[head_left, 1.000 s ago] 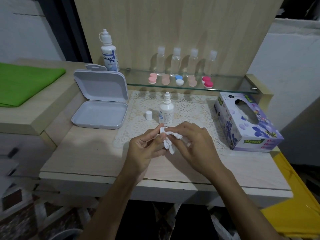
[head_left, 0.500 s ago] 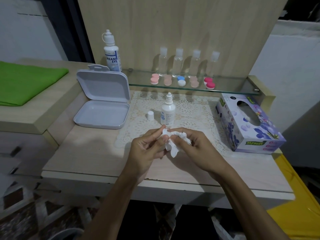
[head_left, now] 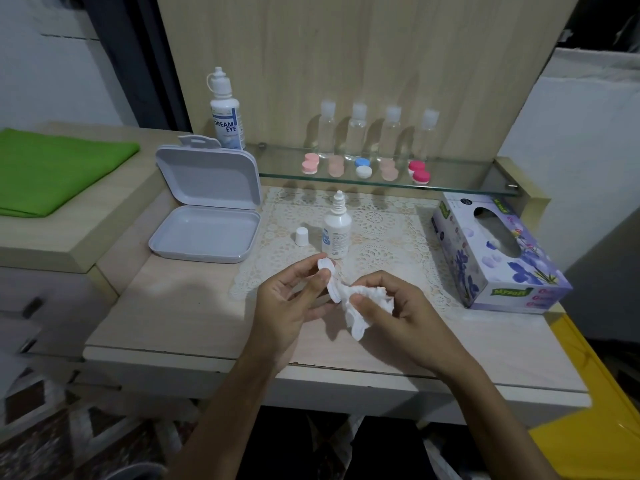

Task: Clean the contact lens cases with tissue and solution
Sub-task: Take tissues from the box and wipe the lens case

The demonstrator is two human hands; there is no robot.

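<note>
My left hand (head_left: 291, 303) holds a white contact lens case (head_left: 329, 277) upright between thumb and fingers, over the lace mat. My right hand (head_left: 394, 317) pinches a crumpled white tissue (head_left: 360, 303) whose end presses against the lower cup of the case. Just behind the hands stands a small white solution bottle (head_left: 336, 230) with its nozzle bare, and its cap (head_left: 302, 236) sits to its left. Several more lens cases, pink, peach, blue-white and red, lie on the glass shelf (head_left: 450, 174) at the back.
An open white plastic box (head_left: 204, 233) lies at the left. A purple tissue box (head_left: 498, 258) stands at the right. A large solution bottle (head_left: 225, 112) and several clear bottles (head_left: 356, 133) line the back wall. A green cloth (head_left: 52, 168) lies far left.
My hands have drawn apart a little. The lens case, earlier wrapped in tissue, now shows in my left hand, and the tissue has shifted right with my right hand.
</note>
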